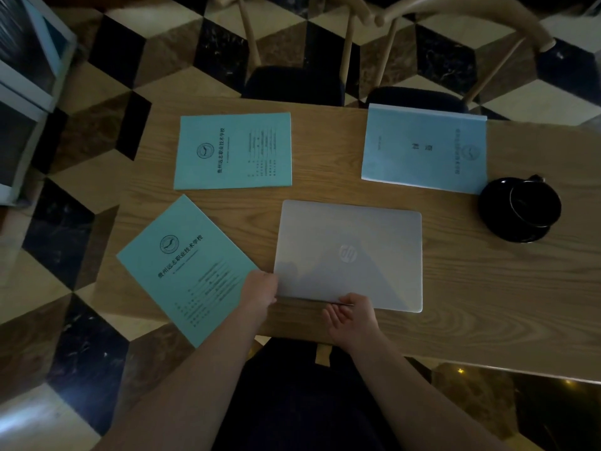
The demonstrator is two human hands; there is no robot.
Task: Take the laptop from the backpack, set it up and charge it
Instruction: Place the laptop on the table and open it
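Laptop (349, 255), silver and with its lid down, lies flat on the wooden tabletop (487, 288) right in front of us, its near edge close to the tabletop's front edge. Our left hand (259, 291) sits at the laptop's near left corner, fingers (271, 281) curled against that corner and holding it. Our right hand (349, 312) is at the middle of the near edge, palm turned up, its fingers (341, 304) bent and hooked at the seam of the lid; we cannot tell whether the lid has lifted at all.

A teal booklet (187, 271) lies tilted just left of the laptop, its corner under our left hand and its near corner hanging past the tabletop's edge. A second teal booklet (232, 151) lies farther back on the left. A pale blue booklet (422, 148) lies at the back right. A black cup (533, 203) stands on a black saucer (494, 216) to the right of the laptop, apart from it and touching the blue booklet's corner. Two wooden chairs (383, 37) stand across the tabletop on a chequered floor (81, 222).
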